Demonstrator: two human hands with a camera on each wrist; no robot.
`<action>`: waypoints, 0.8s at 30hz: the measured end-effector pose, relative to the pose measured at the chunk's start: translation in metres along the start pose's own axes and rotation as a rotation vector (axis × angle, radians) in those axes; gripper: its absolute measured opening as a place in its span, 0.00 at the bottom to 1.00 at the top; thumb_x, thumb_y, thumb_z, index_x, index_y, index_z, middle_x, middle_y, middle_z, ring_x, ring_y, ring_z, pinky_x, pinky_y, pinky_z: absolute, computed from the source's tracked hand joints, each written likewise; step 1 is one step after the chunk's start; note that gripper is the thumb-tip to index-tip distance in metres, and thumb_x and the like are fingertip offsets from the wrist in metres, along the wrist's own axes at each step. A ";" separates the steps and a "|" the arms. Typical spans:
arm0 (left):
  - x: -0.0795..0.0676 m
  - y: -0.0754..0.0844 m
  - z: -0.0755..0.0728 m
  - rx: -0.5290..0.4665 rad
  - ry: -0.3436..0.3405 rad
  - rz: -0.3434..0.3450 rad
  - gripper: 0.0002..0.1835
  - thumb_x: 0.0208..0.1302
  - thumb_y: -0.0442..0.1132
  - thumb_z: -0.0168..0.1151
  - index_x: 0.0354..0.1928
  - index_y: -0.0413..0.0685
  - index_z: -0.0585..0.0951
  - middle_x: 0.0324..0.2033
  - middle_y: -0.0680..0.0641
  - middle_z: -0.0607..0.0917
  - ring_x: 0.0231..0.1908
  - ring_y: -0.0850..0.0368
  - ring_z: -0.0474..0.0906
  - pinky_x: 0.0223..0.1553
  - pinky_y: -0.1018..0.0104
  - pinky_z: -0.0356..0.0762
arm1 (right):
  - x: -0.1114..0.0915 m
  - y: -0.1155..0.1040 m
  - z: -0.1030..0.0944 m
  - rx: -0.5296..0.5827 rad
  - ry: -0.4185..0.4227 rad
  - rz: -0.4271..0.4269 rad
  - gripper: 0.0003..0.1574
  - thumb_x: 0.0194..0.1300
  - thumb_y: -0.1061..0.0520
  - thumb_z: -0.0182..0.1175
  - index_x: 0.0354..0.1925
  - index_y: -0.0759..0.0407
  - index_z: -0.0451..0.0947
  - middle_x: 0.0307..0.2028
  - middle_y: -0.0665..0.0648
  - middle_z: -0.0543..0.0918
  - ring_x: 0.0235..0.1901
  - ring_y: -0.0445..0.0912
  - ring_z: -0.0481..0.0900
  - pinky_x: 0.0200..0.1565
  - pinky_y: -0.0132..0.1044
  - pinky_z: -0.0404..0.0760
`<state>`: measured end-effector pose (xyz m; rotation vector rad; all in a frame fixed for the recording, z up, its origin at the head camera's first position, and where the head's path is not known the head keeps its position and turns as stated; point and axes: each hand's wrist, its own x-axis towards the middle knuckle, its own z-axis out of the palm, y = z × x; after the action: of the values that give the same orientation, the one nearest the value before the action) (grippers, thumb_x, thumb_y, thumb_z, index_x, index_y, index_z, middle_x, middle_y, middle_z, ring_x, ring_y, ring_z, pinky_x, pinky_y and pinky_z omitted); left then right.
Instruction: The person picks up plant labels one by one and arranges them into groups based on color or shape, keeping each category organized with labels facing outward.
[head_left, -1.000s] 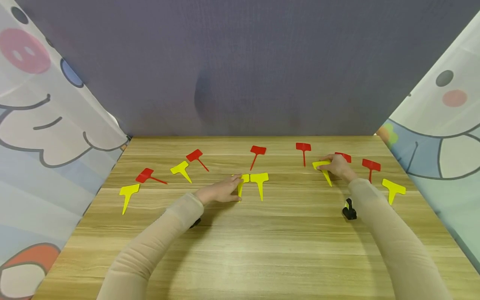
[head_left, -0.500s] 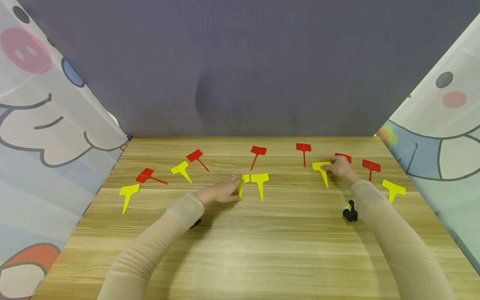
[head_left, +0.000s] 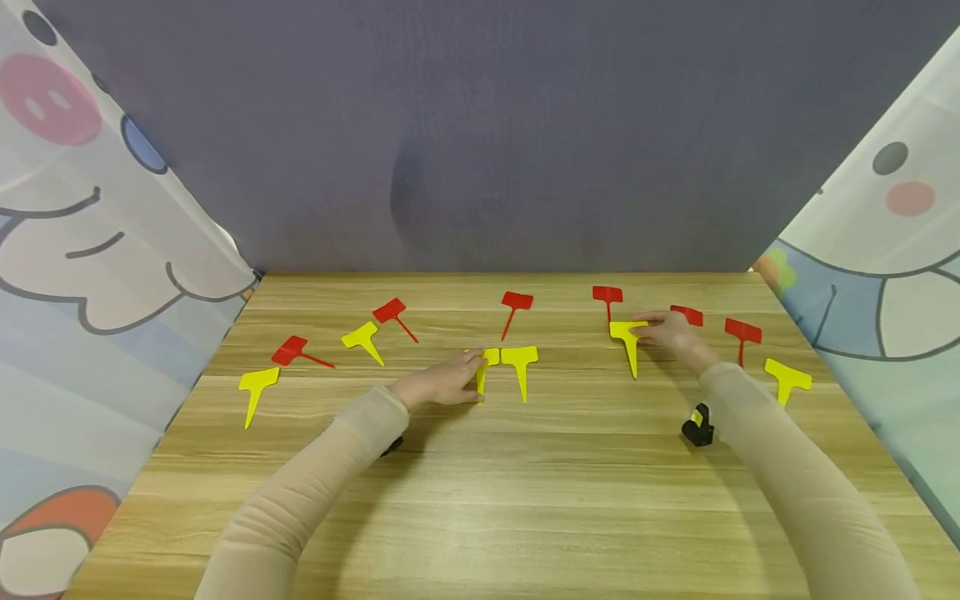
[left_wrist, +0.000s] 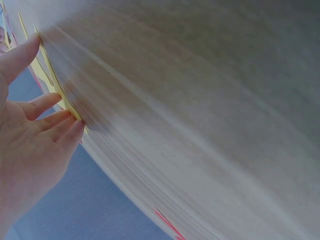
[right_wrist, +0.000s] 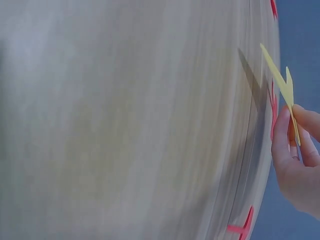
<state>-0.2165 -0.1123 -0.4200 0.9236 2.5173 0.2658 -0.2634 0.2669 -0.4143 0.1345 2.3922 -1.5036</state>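
In the head view my right hand (head_left: 672, 331) pinches a yellow T-shaped plant label (head_left: 628, 331) by one end of its head, the stake pointing toward me. The right wrist view shows that label (right_wrist: 285, 91) between thumb and fingers, lifted over the table with its shadow beside it. My left hand (head_left: 444, 382) lies over another yellow plant label (head_left: 491, 357), partly hiding it. From the left wrist, extended fingertips (left_wrist: 75, 125) touch its head and the thumb touches the stake. Just right of it lies a third yellow label (head_left: 519, 357), the two heads almost meeting.
Red plant labels lie along the back, among them one (head_left: 517, 300) in the middle and one (head_left: 607, 294) behind the held label. More yellow labels lie at left (head_left: 258, 381) and right (head_left: 787, 375). A dark panel (head_left: 495, 150) rises behind the wooden table (head_left: 525, 517).
My right hand has moved left with the yellow plant label, whose stake has swung to point more straight toward me. My left hand has stayed in place.
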 end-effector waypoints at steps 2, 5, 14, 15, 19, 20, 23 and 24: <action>0.000 0.000 0.000 -0.003 -0.001 -0.004 0.36 0.62 0.48 0.52 0.65 0.35 0.53 0.66 0.38 0.45 0.65 0.46 0.44 0.64 0.58 0.47 | -0.001 -0.003 0.004 0.033 -0.007 0.004 0.29 0.61 0.62 0.54 0.58 0.73 0.61 0.58 0.72 0.62 0.33 0.33 0.77 0.46 0.37 0.76; 0.000 0.000 0.000 -0.003 -0.004 -0.007 0.37 0.62 0.49 0.52 0.65 0.35 0.52 0.67 0.38 0.44 0.65 0.46 0.44 0.64 0.58 0.46 | -0.002 -0.007 0.009 0.057 -0.014 0.013 0.29 0.61 0.63 0.53 0.58 0.74 0.60 0.59 0.72 0.61 0.33 0.34 0.76 0.47 0.38 0.75; 0.000 0.000 0.001 -0.006 0.005 -0.006 0.36 0.62 0.48 0.53 0.65 0.35 0.53 0.66 0.38 0.45 0.65 0.45 0.44 0.64 0.57 0.47 | 0.000 -0.015 0.022 0.109 -0.045 0.018 0.29 0.61 0.63 0.54 0.59 0.73 0.61 0.59 0.70 0.61 0.34 0.34 0.75 0.48 0.39 0.74; 0.000 0.000 0.001 -0.002 0.000 -0.011 0.36 0.62 0.49 0.52 0.65 0.35 0.53 0.67 0.38 0.45 0.65 0.46 0.44 0.64 0.57 0.46 | 0.000 -0.015 0.024 0.117 -0.048 0.016 0.29 0.61 0.63 0.54 0.59 0.73 0.61 0.59 0.70 0.60 0.33 0.34 0.75 0.48 0.39 0.74; -0.001 0.002 0.000 -0.003 -0.006 -0.016 0.36 0.62 0.49 0.52 0.65 0.35 0.52 0.67 0.39 0.44 0.65 0.46 0.43 0.64 0.57 0.45 | 0.000 -0.017 0.029 0.139 -0.067 0.013 0.28 0.61 0.64 0.53 0.58 0.73 0.61 0.60 0.69 0.59 0.33 0.34 0.74 0.48 0.38 0.74; -0.001 0.002 -0.001 -0.004 -0.007 -0.017 0.36 0.62 0.49 0.52 0.65 0.36 0.52 0.67 0.39 0.44 0.65 0.46 0.43 0.64 0.57 0.45 | 0.000 -0.017 0.030 0.144 -0.073 0.010 0.29 0.61 0.65 0.53 0.58 0.74 0.61 0.60 0.69 0.59 0.33 0.34 0.74 0.48 0.38 0.74; -0.001 0.003 -0.001 -0.003 -0.006 -0.013 0.36 0.62 0.49 0.52 0.65 0.35 0.52 0.67 0.38 0.44 0.65 0.46 0.43 0.64 0.57 0.45 | 0.000 -0.019 0.035 0.166 -0.088 0.007 0.29 0.61 0.65 0.53 0.58 0.74 0.60 0.61 0.69 0.58 0.33 0.34 0.74 0.49 0.39 0.74; -0.001 0.003 -0.002 -0.002 -0.004 -0.010 0.36 0.62 0.48 0.52 0.65 0.35 0.52 0.67 0.38 0.45 0.65 0.45 0.44 0.64 0.57 0.45 | 0.000 -0.019 0.036 0.171 -0.093 0.005 0.29 0.61 0.65 0.53 0.59 0.74 0.60 0.61 0.69 0.58 0.33 0.34 0.74 0.49 0.39 0.74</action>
<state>-0.2150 -0.1109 -0.4174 0.9101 2.5170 0.2632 -0.2606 0.2260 -0.4126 0.1062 2.1889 -1.6725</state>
